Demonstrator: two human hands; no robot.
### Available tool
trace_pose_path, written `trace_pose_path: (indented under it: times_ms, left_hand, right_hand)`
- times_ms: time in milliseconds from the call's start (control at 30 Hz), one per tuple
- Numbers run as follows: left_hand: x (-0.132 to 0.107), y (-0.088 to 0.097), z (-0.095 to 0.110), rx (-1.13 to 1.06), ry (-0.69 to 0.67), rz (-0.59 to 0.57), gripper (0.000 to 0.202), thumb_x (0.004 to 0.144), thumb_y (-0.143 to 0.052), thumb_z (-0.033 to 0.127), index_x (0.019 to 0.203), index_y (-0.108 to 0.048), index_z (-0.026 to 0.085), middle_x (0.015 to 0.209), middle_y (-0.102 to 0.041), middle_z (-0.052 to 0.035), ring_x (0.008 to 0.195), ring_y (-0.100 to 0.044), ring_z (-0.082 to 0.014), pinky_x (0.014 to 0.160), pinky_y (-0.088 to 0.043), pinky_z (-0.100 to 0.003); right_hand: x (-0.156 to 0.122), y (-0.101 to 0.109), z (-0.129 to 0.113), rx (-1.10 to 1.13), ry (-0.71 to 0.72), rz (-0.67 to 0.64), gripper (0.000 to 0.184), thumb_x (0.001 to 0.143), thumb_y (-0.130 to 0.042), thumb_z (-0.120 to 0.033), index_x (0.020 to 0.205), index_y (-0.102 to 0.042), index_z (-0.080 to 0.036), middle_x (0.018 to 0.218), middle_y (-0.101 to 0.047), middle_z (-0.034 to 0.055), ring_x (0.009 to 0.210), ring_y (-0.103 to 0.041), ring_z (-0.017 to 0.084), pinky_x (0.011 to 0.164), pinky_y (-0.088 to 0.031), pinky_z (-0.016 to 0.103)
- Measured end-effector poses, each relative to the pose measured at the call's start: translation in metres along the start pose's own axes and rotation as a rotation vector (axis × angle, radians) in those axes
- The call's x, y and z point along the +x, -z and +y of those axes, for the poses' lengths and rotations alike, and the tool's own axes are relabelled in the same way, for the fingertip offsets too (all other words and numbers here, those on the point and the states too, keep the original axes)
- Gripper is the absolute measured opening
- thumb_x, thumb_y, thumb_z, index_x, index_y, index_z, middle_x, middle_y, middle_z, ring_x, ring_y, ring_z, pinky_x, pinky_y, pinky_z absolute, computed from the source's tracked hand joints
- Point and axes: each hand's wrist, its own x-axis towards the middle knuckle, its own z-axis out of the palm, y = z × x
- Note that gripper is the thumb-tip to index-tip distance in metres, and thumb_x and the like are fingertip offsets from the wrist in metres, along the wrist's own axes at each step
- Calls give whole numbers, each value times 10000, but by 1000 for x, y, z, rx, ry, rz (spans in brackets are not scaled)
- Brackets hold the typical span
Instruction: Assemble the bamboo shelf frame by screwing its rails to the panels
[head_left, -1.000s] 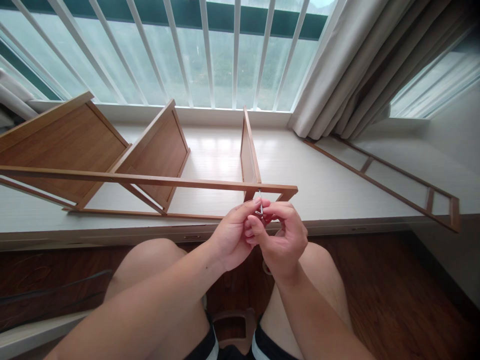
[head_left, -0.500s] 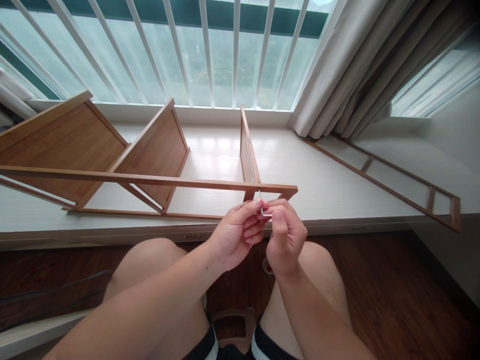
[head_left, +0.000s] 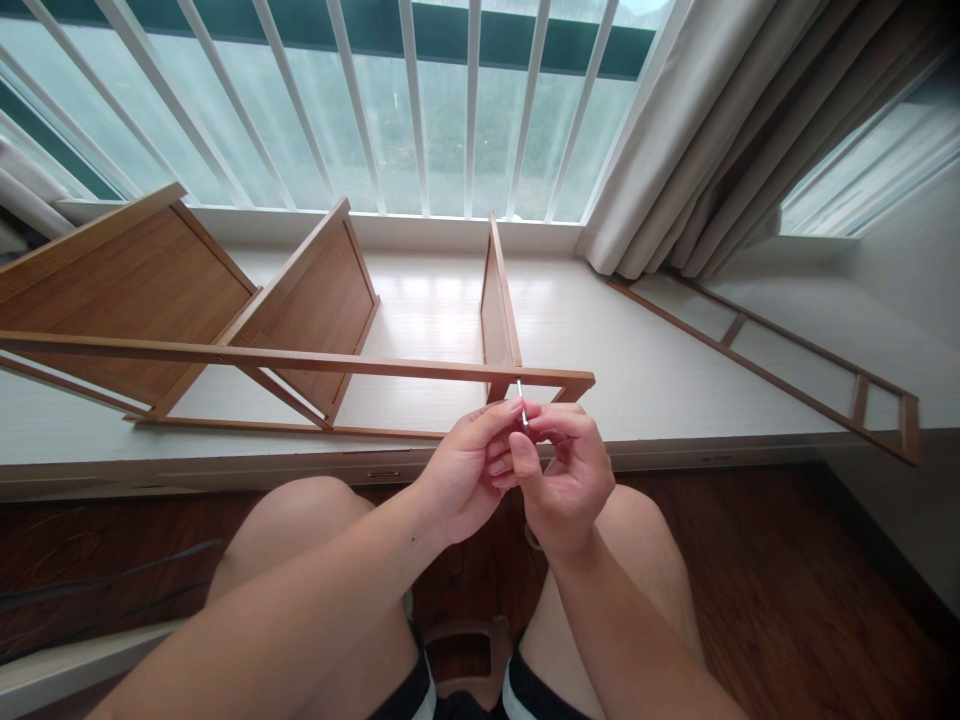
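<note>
A thin silver hex key [head_left: 523,405] runs from the rail of a wooden shelf frame [head_left: 420,370] down into my fingers. Its upper end meets the rail below the right-hand shelf panel [head_left: 495,300]. My left hand [head_left: 474,465] pinches the shaft between thumb and forefinger, the other fingers curled beneath. Close against it on the right, my right hand [head_left: 566,470] has its fingers bent around the key's lower end, thumb pointing up. The short arm of the key is mostly hidden by the fingers.
The frame lies on a white ledge [head_left: 427,280] under a barred window, with two more shelf panels [head_left: 315,310] at left. A separate ladder-like wooden side frame [head_left: 772,360] rests at right beside the curtain [head_left: 675,130]. My knees are just below the ledge.
The hex key's bent arm has swung round from pointing right and is now mostly hidden. My right thumb has moved left and down; my left hand has barely moved.
</note>
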Motion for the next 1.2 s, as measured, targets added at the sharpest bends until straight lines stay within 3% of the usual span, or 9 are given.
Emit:
trace_pose_path:
  times_ms: [200,500,700,933,1200]
  left_hand:
    - [1,2,-1,-12,22,1,277,746,-742,378,832,-654,130,542,-275,78,449,-234,-24,379,-208,-131]
    - [1,-1,0,-15,15,-9,244,760,-733,347,790,-622,131,508,-247,93,424,-219,-22,372,-223,-123]
    - [4,0,0,40,-36,-49,261,768,-726,357,795,-621,120,552,-375,74,422,-223,-3,375,-211,-118]
    - [5,0,-2,47,-56,-81,230,794,-699,338,810,-634,118,522,-279,86,437,-214,-21,386,-203,-131]
    - [3,-3,-3,23,-27,-4,243,742,-741,335,814,-641,126,503,-262,95,421,-221,-22,372,-235,-125]
  right_hand:
    - [1,-1,0,-75,-1,7,228,746,-725,-189,914,-572,-205,891,-589,25,734,-584,143,625,-523,292]
    - [6,1,-5,-70,-4,-8,43,838,-612,-182,806,-591,-200,821,-599,23,734,-581,154,656,-497,309]
    - [7,0,5,129,-155,-27,265,909,-493,-264,664,-549,-181,732,-568,21,708,-560,157,649,-464,309]
    - [4,1,13,201,-190,18,232,909,-482,-330,743,-557,-188,713,-552,12,690,-554,159,634,-474,309]
    - [2,4,6,91,-74,-35,143,835,-609,-313,858,-514,-209,865,-576,29,765,-584,162,664,-502,316]
